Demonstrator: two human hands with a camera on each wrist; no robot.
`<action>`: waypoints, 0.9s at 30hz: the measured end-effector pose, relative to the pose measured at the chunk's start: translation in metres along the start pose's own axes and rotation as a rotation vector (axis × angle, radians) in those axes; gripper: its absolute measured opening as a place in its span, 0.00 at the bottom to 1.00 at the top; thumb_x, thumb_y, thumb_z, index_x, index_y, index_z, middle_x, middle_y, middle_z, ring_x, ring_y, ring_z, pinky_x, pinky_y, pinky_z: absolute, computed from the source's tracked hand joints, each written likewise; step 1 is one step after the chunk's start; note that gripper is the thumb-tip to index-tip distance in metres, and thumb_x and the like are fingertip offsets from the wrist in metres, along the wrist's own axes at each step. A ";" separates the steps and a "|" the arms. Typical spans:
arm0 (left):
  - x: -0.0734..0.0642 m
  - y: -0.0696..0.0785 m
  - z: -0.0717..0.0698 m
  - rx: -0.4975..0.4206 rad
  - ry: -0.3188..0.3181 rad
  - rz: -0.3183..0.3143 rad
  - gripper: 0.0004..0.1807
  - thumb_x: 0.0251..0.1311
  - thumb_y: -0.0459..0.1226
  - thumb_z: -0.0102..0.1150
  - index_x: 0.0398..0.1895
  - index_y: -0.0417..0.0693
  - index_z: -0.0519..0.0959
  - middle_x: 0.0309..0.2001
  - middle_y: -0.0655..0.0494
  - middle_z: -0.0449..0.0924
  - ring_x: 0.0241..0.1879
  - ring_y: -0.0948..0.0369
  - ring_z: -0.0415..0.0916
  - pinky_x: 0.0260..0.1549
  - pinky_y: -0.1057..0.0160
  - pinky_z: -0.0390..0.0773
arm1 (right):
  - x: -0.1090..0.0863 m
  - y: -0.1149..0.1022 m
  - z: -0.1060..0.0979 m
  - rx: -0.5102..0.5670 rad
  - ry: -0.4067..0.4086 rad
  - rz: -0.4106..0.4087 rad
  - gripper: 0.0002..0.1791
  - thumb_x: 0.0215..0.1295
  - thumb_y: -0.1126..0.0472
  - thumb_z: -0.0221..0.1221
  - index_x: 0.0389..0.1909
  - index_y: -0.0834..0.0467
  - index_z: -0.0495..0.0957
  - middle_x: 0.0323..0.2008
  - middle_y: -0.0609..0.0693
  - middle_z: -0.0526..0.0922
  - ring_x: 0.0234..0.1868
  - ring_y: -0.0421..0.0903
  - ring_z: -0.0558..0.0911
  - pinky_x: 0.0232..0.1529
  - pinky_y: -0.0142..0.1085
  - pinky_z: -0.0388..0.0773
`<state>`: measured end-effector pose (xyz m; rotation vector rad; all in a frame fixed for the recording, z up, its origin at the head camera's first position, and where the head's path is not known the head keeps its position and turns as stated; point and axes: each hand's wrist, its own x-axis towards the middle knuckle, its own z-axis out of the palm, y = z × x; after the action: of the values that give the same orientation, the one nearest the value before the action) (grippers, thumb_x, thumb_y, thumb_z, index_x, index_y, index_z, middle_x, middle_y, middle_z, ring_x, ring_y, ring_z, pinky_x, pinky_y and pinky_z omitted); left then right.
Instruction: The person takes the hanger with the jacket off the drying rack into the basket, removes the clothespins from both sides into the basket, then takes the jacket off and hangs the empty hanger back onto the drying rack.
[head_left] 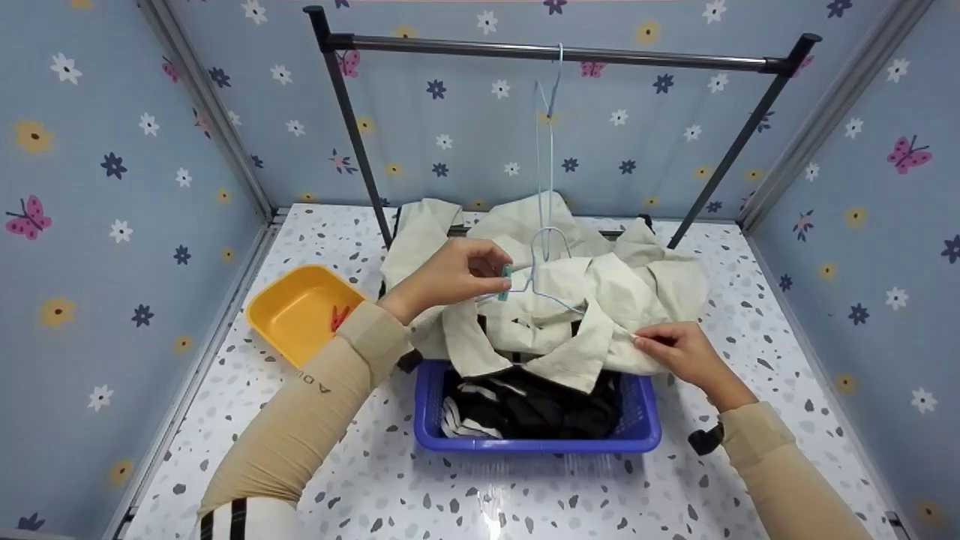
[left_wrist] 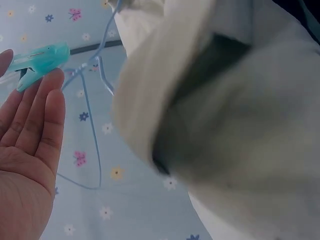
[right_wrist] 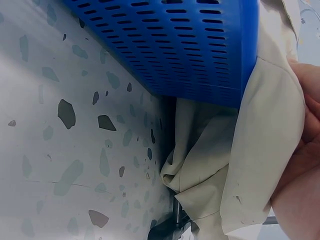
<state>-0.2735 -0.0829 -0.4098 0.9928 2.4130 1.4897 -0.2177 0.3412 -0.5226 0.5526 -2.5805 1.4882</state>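
Note:
A cream collared jacket [head_left: 637,289] lies spread over the back of a blue plastic basket [head_left: 536,445]. A light blue wire hanger [head_left: 534,279] sits inside its collar. Between thumb and fingers, my left hand [head_left: 450,274] pinches a teal clothespin [left_wrist: 44,59], held beside the hanger's neck above the collar. My right hand [head_left: 684,352] pinches the jacket's cloth at the right shoulder, and in the right wrist view the cream fabric [right_wrist: 267,145] hangs down from it past the basket wall. Folds hide the jacket's lower part.
Over the jacket stands a black clothes rack, with another blue wire hanger [head_left: 551,142] hooked on its rail [head_left: 450,47]. Dark clothes [head_left: 532,409] fill the basket. To the left, a yellow basin [head_left: 289,300] holds red clothespins [head_left: 339,318]. Flowered panels enclose the speckled table [head_left: 360,480].

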 end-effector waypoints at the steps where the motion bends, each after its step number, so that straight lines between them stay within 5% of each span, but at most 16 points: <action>1: -0.003 -0.002 -0.004 0.007 0.010 -0.003 0.14 0.69 0.35 0.73 0.53 0.38 0.87 0.44 0.45 0.89 0.40 0.61 0.87 0.49 0.63 0.86 | 0.000 0.000 0.000 -0.004 0.001 0.005 0.04 0.63 0.78 0.70 0.38 0.74 0.90 0.40 0.62 0.93 0.40 0.23 0.83 0.42 0.17 0.78; 27: -0.086 -0.049 -0.069 0.052 0.182 -0.249 0.17 0.70 0.38 0.73 0.57 0.38 0.86 0.47 0.43 0.87 0.42 0.56 0.83 0.45 0.74 0.83 | 0.001 0.001 0.004 0.010 0.033 -0.044 0.04 0.60 0.80 0.70 0.35 0.73 0.90 0.37 0.66 0.92 0.40 0.23 0.84 0.42 0.17 0.78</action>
<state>-0.2597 -0.2006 -0.4348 0.5585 2.5960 1.4914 -0.2183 0.3381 -0.5253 0.5769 -2.5211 1.4841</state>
